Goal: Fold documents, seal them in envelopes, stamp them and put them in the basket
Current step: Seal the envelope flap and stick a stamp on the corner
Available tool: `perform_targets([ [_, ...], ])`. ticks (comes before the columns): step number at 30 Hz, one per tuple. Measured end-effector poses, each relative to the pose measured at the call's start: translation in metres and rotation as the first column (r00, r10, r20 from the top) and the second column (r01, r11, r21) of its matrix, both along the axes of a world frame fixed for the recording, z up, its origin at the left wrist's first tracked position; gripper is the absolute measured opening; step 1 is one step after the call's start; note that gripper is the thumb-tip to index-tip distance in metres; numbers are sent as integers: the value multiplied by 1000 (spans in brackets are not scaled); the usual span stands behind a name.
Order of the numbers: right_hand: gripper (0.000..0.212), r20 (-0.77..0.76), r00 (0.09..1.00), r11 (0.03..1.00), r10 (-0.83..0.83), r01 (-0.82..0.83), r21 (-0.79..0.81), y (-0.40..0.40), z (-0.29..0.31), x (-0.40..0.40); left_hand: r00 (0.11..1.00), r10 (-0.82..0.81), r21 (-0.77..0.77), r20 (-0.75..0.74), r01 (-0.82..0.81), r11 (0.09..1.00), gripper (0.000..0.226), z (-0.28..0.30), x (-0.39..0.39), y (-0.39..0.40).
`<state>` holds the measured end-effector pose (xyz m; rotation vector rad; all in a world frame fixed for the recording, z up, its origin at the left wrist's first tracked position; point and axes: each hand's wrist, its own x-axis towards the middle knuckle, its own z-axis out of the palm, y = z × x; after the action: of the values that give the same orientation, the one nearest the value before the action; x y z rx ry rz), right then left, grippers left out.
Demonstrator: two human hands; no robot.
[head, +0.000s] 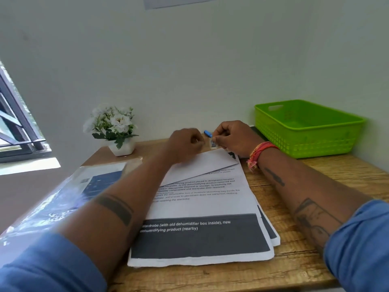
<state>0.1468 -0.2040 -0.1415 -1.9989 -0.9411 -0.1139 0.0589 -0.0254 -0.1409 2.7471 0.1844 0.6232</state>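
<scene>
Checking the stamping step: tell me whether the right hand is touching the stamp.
Touching. The head view shows the right hand pinching the small stamp between its fingertips, just above the white envelope; no gap shows between fingers and stamp.

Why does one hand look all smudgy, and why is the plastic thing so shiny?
Head view: the left hand is motion-blurred, while the right hand pinching the stamp is sharper. Window light glares off the plastic packet, washing out its print. The wide lens bends the table edges and stretches the sleeves.
</scene>
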Motion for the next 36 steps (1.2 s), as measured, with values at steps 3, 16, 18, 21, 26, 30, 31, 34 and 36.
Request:
perform_targets([
  [3, 2, 1, 1000, 1000, -24, 24, 4, -7, 1, -2, 998, -42, 50, -48, 44, 998, 17, -15, -10, -13],
  [16, 12, -73, 997, 971, 24, -40, -238, -22, 5, -6, 993, -103, 39, -60, 106, 994, 24, -19, -44, -19],
  [18, 14, -70, 997, 965, 28, -46, -258, -21, 5, -6, 993, -105, 64, -48, 108, 992, 19, -24, -42, -18],
  [21, 13, -77, 997, 965, 27, -46, -259, -17, 3, -8, 991, -121, 92, -50, 126, 988, 19, -27, -42, -18],
  [26, 10, -70, 998, 965, 2, -20, -262, -14, 1, -9, 991, -130, 105, -36, 133, 985, 20, -25, -43, -20],
  [30, 10, -78, 997, 959, -5, -17, -283, -12, 0, -11, 990, -135, 99, -29, 137, 986, 20, -26, -45, -22],
  [31, 10, -75, 997, 957, -8, -14, -288, -12, 0, -12, 990, -135, 104, -27, 137, 985, 20, -26, -45, -22],
  [34, 6, -73, 997, 955, -18, -5, -298, -11, 1, -14, 991, -126, 106, -37, 130, 986, 20, -25, -45, -21],
  [36, 5, -68, 997, 952, -22, 0, -307, -10, 1, -15, 990, -132, 107, -44, 136, 985, 20, -25, -44, -20],
])
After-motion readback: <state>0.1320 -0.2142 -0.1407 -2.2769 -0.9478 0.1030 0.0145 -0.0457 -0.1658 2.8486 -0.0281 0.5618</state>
